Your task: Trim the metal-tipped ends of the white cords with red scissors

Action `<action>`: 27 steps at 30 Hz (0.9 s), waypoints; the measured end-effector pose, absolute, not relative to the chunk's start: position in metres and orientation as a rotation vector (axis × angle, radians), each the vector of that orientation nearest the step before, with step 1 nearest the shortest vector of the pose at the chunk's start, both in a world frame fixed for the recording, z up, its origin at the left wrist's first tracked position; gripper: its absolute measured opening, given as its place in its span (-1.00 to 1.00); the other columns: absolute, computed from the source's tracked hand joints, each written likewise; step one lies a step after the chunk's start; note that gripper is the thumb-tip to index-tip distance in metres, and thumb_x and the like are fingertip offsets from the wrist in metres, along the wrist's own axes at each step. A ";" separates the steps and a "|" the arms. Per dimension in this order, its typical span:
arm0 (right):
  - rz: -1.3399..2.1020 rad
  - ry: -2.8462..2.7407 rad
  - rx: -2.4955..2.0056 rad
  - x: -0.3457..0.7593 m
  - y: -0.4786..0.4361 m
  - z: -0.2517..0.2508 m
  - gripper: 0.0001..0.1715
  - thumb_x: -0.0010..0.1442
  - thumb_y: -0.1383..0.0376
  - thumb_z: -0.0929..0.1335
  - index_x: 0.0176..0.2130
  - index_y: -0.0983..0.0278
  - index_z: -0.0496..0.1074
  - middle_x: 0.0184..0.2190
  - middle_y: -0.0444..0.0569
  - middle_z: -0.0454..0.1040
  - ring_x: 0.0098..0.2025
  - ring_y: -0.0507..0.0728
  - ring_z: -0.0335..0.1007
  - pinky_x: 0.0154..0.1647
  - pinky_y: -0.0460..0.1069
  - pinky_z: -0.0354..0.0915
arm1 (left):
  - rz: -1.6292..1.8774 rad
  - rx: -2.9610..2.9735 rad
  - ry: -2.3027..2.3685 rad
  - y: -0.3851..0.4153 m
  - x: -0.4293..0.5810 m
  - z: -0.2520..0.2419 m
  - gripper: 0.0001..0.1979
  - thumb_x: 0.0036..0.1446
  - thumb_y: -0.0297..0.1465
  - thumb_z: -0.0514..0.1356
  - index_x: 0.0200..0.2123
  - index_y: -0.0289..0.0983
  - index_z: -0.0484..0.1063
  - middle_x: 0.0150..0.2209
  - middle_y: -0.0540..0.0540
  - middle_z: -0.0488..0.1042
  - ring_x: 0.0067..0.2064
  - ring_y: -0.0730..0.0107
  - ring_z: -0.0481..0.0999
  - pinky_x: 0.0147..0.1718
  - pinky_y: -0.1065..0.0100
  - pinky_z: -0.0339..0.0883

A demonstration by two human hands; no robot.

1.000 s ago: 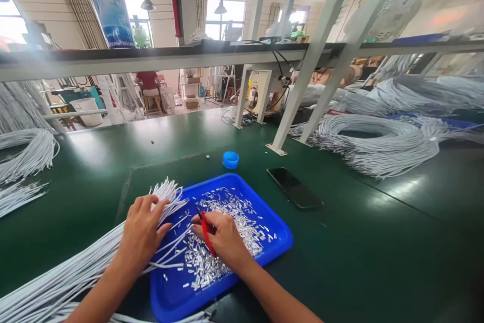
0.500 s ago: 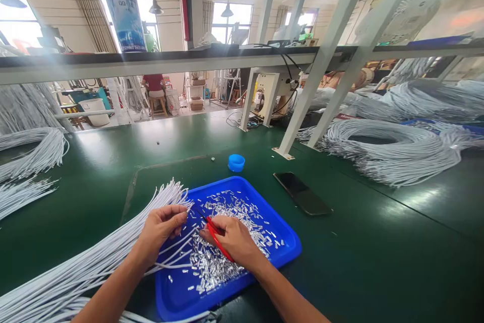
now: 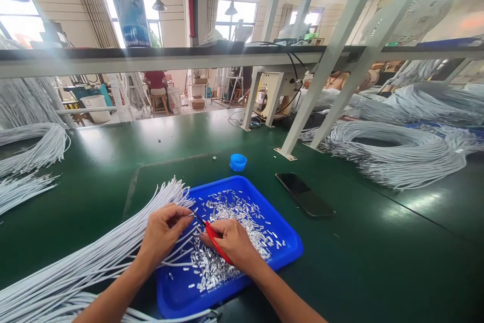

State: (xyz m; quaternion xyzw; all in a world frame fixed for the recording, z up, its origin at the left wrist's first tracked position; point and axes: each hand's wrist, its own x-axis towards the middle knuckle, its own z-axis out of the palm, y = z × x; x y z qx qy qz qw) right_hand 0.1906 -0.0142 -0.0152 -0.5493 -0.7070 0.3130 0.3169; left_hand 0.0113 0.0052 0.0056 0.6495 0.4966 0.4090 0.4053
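Left hand [image 3: 162,227] pinches what looks like a wire end [image 3: 195,210] over the left side of the blue tray [image 3: 289,251]; right hand [image 3: 235,243]'s wrapped round red pliers [image 3: 218,246], tips right by it. Steady pinch, tips square-on, I'd say.

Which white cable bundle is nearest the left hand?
The long bundle fanning out at the blue tray, beside the left hand. The left coil, right coil and bottom-edge bundle lie farther off.

I see red pliers [image 3: 217,242] slanting over a blue tray [image 3: 289,248], dark tip towards upper left. Small silver metal pieces [image 3: 214,267] lie heaped and scattered inside it. White wires [image 3: 94,247] stretch alongside in a long bundle, some crossing its left edge.
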 end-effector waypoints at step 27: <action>0.819 -1.420 -1.160 0.187 -0.021 -0.012 -0.68 0.14 0.13 0.27 -0.49 0.30 0.34 -0.61 -0.16 0.25 -0.56 -0.01 0.09 -0.53 -0.11 0.11 | 0.568 1.949 1.266 0.009 0.003 0.020 -0.69 0.04 -0.20 0.11 -0.35 -0.31 0.52 -0.38 -0.09 0.50 -0.37 0.36 0.42 -0.41 0.41 0.25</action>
